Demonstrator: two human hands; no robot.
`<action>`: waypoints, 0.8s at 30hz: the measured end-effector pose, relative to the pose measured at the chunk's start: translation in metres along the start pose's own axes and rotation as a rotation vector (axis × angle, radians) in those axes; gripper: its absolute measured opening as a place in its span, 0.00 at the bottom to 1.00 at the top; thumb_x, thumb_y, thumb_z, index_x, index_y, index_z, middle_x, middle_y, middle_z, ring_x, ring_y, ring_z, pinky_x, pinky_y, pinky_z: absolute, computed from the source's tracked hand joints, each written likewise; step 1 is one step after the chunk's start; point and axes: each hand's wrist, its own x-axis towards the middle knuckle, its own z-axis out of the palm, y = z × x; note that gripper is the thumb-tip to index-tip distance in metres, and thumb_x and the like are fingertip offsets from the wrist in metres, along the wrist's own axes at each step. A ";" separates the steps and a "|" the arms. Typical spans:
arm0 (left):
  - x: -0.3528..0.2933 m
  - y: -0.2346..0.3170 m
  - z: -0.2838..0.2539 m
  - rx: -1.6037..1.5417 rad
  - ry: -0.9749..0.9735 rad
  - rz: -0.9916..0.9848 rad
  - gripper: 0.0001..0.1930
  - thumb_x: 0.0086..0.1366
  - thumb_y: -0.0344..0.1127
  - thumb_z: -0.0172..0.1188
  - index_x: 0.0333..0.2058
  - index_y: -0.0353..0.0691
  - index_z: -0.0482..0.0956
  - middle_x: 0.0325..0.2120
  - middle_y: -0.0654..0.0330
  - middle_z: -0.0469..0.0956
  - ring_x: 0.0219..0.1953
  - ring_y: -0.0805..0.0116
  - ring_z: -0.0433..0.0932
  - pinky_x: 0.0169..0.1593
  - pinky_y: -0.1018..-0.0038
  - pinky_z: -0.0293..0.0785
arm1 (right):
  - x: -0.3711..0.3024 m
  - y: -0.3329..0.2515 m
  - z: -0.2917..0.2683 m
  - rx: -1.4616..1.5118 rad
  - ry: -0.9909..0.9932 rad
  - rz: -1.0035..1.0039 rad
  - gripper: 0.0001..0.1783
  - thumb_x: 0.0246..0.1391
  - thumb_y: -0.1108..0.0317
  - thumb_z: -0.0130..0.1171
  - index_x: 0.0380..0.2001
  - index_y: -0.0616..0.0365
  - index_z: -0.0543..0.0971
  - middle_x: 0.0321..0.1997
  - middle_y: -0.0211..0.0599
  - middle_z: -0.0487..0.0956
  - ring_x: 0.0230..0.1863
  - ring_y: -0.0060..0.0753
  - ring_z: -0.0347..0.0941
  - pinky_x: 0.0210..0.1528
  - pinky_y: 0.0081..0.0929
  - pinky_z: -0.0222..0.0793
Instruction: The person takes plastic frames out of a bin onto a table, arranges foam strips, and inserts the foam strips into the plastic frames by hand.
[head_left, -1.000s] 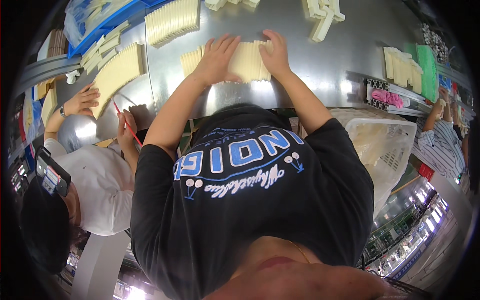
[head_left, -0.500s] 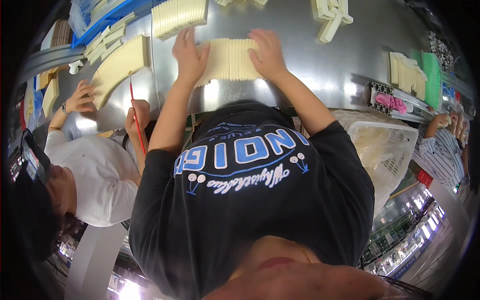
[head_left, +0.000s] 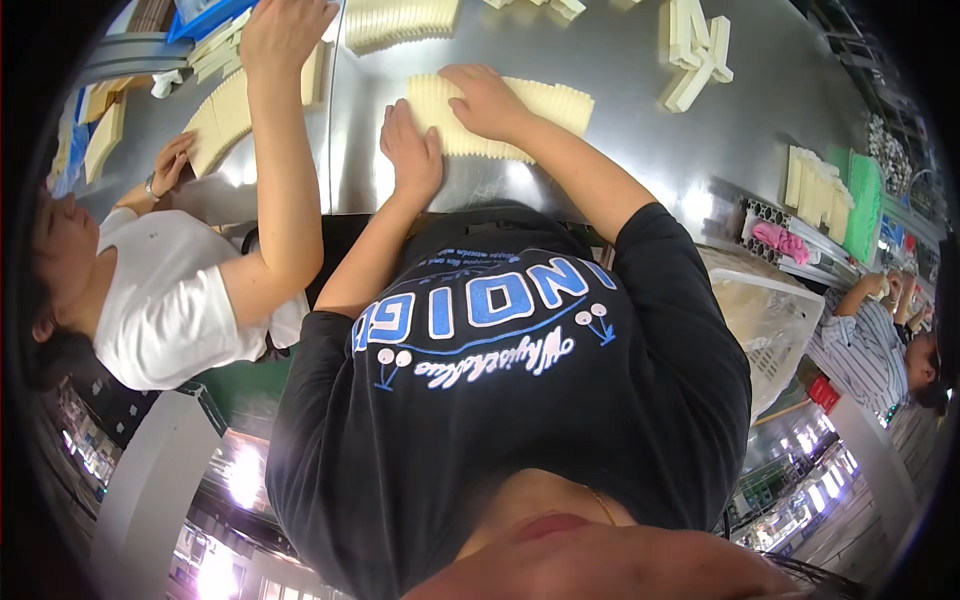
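A fanned row of thin cream-coloured strips (head_left: 548, 105) lies side by side on the metal table in front of me. My left hand (head_left: 412, 158) rests at the row's near left end, fingers stretched out and the thumb side against the strips. Across the row's left half lies my right hand (head_left: 490, 105), its fingers extended toward the far left edge and its thumb apart on top. Neither hand lifts a strip. Part of the row is hidden under my right hand.
Another cream row (head_left: 400, 22) lies farther back. Loose cream pieces (head_left: 697, 55) are stacked at the far right. A co-worker's arm (head_left: 283, 150) reaches forward on my left, beside a third row (head_left: 222, 122). A white basket (head_left: 775, 315) stands at my right below the table edge.
My right hand has moved from the row's right end leftward over its top, uncovering that end. My left hand has dropped nearer to me. The co-worker's arm now reaches forward.
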 end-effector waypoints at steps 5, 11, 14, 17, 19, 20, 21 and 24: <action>0.008 -0.002 -0.010 0.003 -0.048 -0.007 0.30 0.55 0.39 0.49 0.53 0.29 0.50 0.51 0.42 0.55 0.55 0.46 0.51 0.56 0.58 0.44 | -0.006 -0.001 -0.027 -0.013 0.231 0.063 0.21 0.40 0.70 0.51 0.42 0.62 0.67 0.49 0.45 0.66 0.51 0.47 0.59 0.54 0.39 0.53; 0.017 0.005 -0.021 0.061 -0.117 -0.098 0.33 0.53 0.42 0.53 0.52 0.29 0.52 0.48 0.41 0.58 0.50 0.46 0.56 0.53 0.58 0.49 | -0.069 0.017 -0.092 -0.403 0.366 0.654 0.22 0.44 0.65 0.51 0.44 0.62 0.65 0.48 0.51 0.66 0.50 0.50 0.60 0.51 0.38 0.57; 0.020 0.010 -0.018 0.061 -0.123 -0.060 0.36 0.50 0.43 0.56 0.52 0.28 0.52 0.46 0.40 0.59 0.47 0.46 0.58 0.52 0.58 0.51 | -0.093 0.019 -0.092 -0.193 -0.028 0.975 0.23 0.45 0.61 0.48 0.42 0.66 0.64 0.38 0.55 0.71 0.43 0.51 0.67 0.44 0.38 0.62; 0.021 0.016 -0.017 0.101 -0.147 -0.093 0.39 0.46 0.42 0.58 0.52 0.26 0.50 0.45 0.39 0.59 0.48 0.45 0.56 0.52 0.59 0.51 | -0.098 0.010 -0.072 -0.143 0.017 0.875 0.24 0.45 0.60 0.48 0.40 0.70 0.62 0.32 0.57 0.73 0.35 0.55 0.71 0.39 0.41 0.66; 0.019 0.015 -0.016 0.111 -0.136 -0.111 0.42 0.45 0.43 0.60 0.52 0.25 0.49 0.46 0.39 0.57 0.48 0.45 0.55 0.53 0.58 0.51 | -0.093 0.002 -0.068 -0.132 0.001 0.902 0.24 0.45 0.60 0.48 0.39 0.70 0.62 0.32 0.57 0.73 0.35 0.55 0.71 0.39 0.41 0.66; 0.019 0.014 -0.018 0.115 -0.133 -0.113 0.42 0.45 0.43 0.60 0.52 0.25 0.49 0.46 0.39 0.57 0.48 0.45 0.55 0.53 0.58 0.51 | -0.091 -0.001 -0.066 -0.124 -0.015 0.931 0.24 0.45 0.60 0.48 0.39 0.70 0.62 0.31 0.58 0.73 0.35 0.55 0.71 0.39 0.41 0.66; 0.019 0.012 -0.019 0.124 -0.128 -0.129 0.42 0.45 0.44 0.60 0.52 0.26 0.49 0.46 0.38 0.57 0.49 0.44 0.55 0.53 0.59 0.51 | -0.089 -0.003 -0.064 -0.122 -0.018 0.925 0.24 0.45 0.60 0.48 0.39 0.70 0.62 0.31 0.58 0.73 0.35 0.55 0.71 0.39 0.41 0.66; 0.018 0.007 -0.025 0.132 -0.131 -0.156 0.43 0.44 0.45 0.61 0.52 0.26 0.49 0.47 0.38 0.56 0.49 0.44 0.55 0.53 0.59 0.51 | -0.085 -0.008 -0.062 -0.135 -0.038 0.892 0.24 0.44 0.60 0.48 0.40 0.70 0.61 0.31 0.57 0.74 0.34 0.55 0.71 0.38 0.41 0.66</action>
